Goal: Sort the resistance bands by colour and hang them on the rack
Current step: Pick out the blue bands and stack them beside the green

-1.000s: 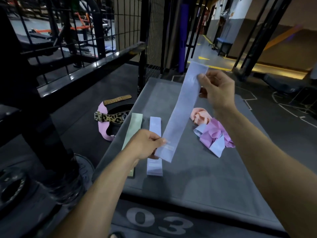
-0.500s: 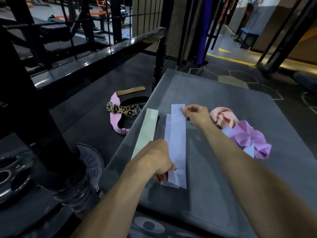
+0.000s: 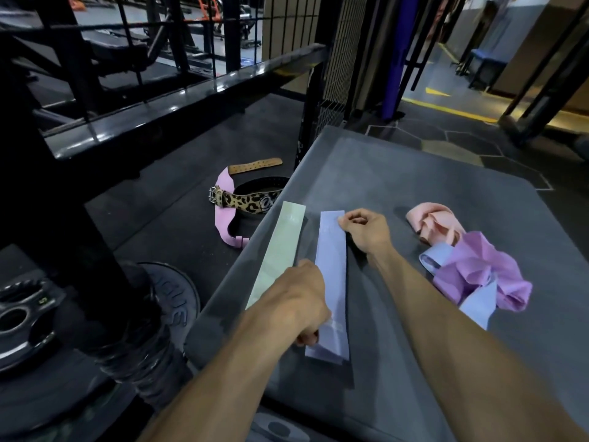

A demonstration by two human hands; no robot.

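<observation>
A light blue band [image 3: 331, 275] lies flat and straight on the grey box top [image 3: 414, 193], over another blue band whose edge shows at its near end. My left hand [image 3: 299, 304] pinches its near end. My right hand [image 3: 366, 229] pinches its far end. A pale green band [image 3: 280, 250] lies flat just left of it. At the right sits a loose heap: a pink band [image 3: 430, 221], a purple band [image 3: 484, 269] and a light blue band [image 3: 475, 304], tangled together.
Weight belts lie on the floor left of the box: a leopard-print one [image 3: 245, 200] on a pink one [image 3: 224, 218], and a tan strap [image 3: 255, 165]. Weight plates [image 3: 19, 320] and a black rack post [image 3: 70, 199] stand at the left. A black rail [image 3: 191, 94] runs behind.
The blue band was held up stretched in the air; both hands have lowered it flat onto the other blue band and squared it up.
</observation>
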